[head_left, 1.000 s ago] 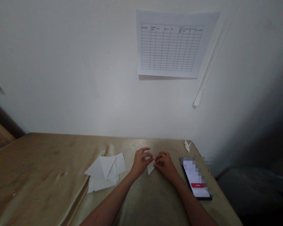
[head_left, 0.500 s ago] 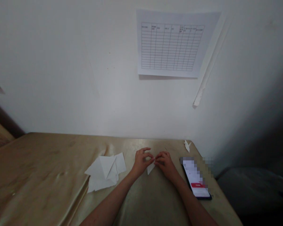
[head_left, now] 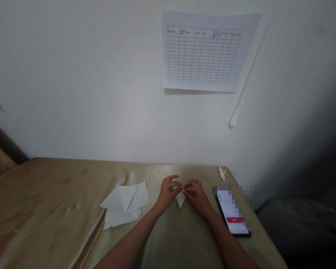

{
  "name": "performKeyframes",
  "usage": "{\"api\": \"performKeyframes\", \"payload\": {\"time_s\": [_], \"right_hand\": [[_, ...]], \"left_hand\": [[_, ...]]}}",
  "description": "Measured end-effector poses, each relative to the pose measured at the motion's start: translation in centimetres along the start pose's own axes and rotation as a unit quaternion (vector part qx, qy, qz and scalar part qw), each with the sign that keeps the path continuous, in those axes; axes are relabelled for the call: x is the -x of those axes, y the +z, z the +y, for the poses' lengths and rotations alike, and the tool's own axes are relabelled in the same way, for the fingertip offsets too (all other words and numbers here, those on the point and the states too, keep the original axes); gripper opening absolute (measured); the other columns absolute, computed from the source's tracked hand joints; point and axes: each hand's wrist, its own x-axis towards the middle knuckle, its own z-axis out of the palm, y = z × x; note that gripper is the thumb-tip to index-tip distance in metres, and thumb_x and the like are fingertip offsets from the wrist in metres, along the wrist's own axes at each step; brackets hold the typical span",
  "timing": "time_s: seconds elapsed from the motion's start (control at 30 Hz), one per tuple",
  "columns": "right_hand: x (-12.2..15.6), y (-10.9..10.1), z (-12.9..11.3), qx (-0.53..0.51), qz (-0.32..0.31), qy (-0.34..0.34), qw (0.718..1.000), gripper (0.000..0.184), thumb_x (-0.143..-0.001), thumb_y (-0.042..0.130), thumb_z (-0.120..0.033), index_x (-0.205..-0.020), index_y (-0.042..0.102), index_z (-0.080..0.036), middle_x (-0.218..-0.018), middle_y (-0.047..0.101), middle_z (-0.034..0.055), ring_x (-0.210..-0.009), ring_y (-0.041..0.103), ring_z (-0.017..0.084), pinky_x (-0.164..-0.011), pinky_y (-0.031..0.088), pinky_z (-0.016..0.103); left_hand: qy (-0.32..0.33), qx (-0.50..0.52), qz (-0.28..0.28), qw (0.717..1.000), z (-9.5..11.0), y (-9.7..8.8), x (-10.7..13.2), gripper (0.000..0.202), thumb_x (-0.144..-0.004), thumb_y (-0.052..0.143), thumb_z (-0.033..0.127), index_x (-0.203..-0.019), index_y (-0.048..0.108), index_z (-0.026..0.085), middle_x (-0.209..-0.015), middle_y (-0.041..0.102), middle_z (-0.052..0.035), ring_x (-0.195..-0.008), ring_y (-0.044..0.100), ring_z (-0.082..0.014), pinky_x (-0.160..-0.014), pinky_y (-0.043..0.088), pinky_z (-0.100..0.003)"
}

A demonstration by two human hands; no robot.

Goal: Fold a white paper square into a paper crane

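Observation:
A small folded piece of white paper [head_left: 180,200] hangs between my hands, its pointed end toward me. My left hand [head_left: 168,190] pinches its upper part between thumb and index finger, the other fingers loosely raised. From the other side my right hand [head_left: 195,192] grips the same upper part with its fingertips. The fingertips of both hands almost meet and hide the paper's top. To the left lie several white paper sheets [head_left: 121,205], overlapping, the uppermost with a folded triangular flap. A small folded paper bird [head_left: 222,173] rests at the far right corner.
A smartphone [head_left: 232,213] with a lit, partly blurred screen lies right of my right forearm. The table [head_left: 58,209] has a wrinkled gold-brown cover and meets a white wall [head_left: 72,93]. A printed grid sheet [head_left: 203,56] hangs there. A dark grey object [head_left: 299,220] stands beyond the right edge.
The folded paper has turned slightly, so its lower point now faces more straight toward me and more of its face shows. Both hands keep nearly the same place.

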Motion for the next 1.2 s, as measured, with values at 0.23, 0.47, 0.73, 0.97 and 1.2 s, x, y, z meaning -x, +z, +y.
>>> {"api": "performKeyframes", "payload": {"time_s": [0.23,0.47,0.73,0.97,1.2], "right_hand": [[0.1,0.0,-0.2,0.056,0.029,0.000,0.998,0.012,-0.089,0.065,-0.027,-0.082,0.074,-0.025,-0.096,0.068,0.0052,-0.117,0.048,0.024,-0.107,0.034,0.045],[0.2,-0.1,-0.5,0.071,0.027,0.001,0.997,0.006,-0.085,0.069,-0.025,-0.081,0.074,-0.025,-0.099,0.064,0.0051,-0.112,0.048,0.024,-0.104,0.036,0.043],[0.3,-0.4,-1.0,0.080,0.033,0.009,0.996,0.007,-0.085,0.070,-0.027,-0.082,0.076,-0.027,-0.099,0.061,0.0055,-0.109,0.047,0.024,-0.102,0.037,0.043],[0.2,-0.1,-0.6,0.084,0.035,0.013,0.996,0.010,-0.086,0.070,-0.035,-0.082,0.077,-0.029,-0.101,0.061,0.0059,-0.110,0.048,0.025,-0.103,0.037,0.045],[0.3,-0.3,0.0,0.071,0.031,0.033,0.996,0.007,-0.085,0.068,-0.029,-0.082,0.075,-0.027,-0.106,0.061,0.0065,-0.111,0.049,0.025,-0.103,0.038,0.045]], "left_hand": [[0.004,-0.009,0.000,1.000,-0.1,0.2,0.0,0.005,-0.077,0.076,0.022,-0.078,0.077,0.027,-0.124,0.066,-0.0041,-0.120,0.056,-0.0255,-0.107,0.040,-0.049],[0.010,-0.024,-0.007,1.000,0.2,-0.1,0.0,0.007,-0.077,0.075,0.023,-0.081,0.076,0.028,-0.124,0.066,-0.0038,-0.119,0.055,-0.0251,-0.107,0.040,-0.049],[0.018,-0.031,-0.016,0.999,0.2,0.0,0.1,0.005,-0.081,0.073,0.029,-0.085,0.077,0.029,-0.124,0.066,-0.0043,-0.119,0.055,-0.0251,-0.106,0.040,-0.049],[0.027,-0.038,-0.018,0.999,-0.1,0.0,0.1,0.007,-0.073,0.081,0.030,-0.078,0.077,0.028,-0.126,0.065,-0.0045,-0.121,0.054,-0.0277,-0.106,0.040,-0.052],[0.017,-0.028,-0.005,0.999,-0.1,0.0,0.0,0.004,-0.077,0.077,0.027,-0.080,0.076,0.028,-0.126,0.065,-0.0038,-0.120,0.054,-0.0256,-0.106,0.041,-0.049]]}}
